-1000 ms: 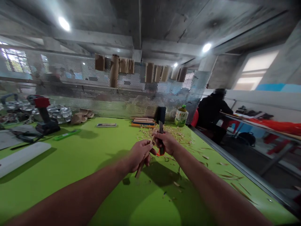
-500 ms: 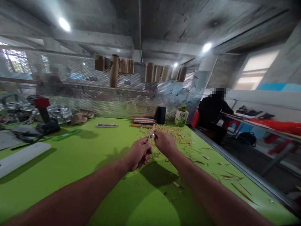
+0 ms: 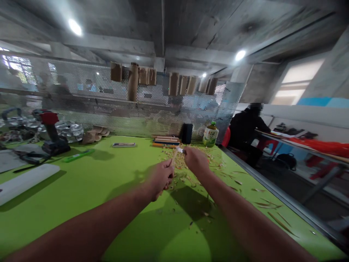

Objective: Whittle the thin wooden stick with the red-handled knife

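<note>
My left hand (image 3: 160,179) is closed round a slim, pale wooden stick (image 3: 174,156), whose upper end points forward, away from me. To its right, my right hand (image 3: 196,160) grips a small knife (image 3: 180,149). The bright metal blade is at the stick's far end; whether it touches the wood I cannot tell. The knife's handle is mostly hidden in the fist. Under and beyond both hands, curled wood shavings (image 3: 193,181) lie scattered over the green tabletop (image 3: 131,233).
A stack of wooden strips (image 3: 165,141), a black block (image 3: 187,133) and a green-capped bottle (image 3: 211,134) stand at the back. Leftward are a cordless drill (image 3: 51,131), a green cutter (image 3: 79,155) and a white bar (image 3: 29,183). A seated person (image 3: 247,125) works at the right.
My right hand with the knife has moved slightly right and forward along the stick, towards its tip. My left hand has shifted slightly back, still holding the stick.
</note>
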`<action>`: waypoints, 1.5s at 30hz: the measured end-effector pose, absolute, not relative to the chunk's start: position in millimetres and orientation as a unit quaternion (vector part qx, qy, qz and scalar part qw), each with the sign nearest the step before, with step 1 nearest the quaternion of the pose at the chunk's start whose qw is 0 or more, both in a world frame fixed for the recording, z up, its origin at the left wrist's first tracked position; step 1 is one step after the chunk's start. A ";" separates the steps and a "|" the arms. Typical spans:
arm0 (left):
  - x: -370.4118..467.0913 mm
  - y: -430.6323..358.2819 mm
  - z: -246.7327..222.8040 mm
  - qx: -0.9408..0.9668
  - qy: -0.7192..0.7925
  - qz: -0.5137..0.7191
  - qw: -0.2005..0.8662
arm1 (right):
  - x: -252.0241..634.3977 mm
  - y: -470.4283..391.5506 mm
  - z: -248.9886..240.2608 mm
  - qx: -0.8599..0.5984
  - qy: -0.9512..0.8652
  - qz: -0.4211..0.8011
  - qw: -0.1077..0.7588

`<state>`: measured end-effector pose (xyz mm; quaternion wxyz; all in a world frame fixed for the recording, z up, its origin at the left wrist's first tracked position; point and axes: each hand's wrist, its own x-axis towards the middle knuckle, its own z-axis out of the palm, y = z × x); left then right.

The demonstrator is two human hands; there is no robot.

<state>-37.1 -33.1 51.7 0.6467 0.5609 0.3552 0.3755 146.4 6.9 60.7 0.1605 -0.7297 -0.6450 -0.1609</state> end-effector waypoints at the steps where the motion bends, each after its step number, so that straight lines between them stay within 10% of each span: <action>1: -36.9 -34.2 50.2 0.562 0.345 0.369 0.655 | 157.6 10.3 61.0 -0.753 -0.618 -0.154 0.163; 45: -33.7 -17.5 41.0 0.484 0.303 0.420 0.705 | 105.5 -5.0 45.4 -0.680 -0.713 -0.096 0.139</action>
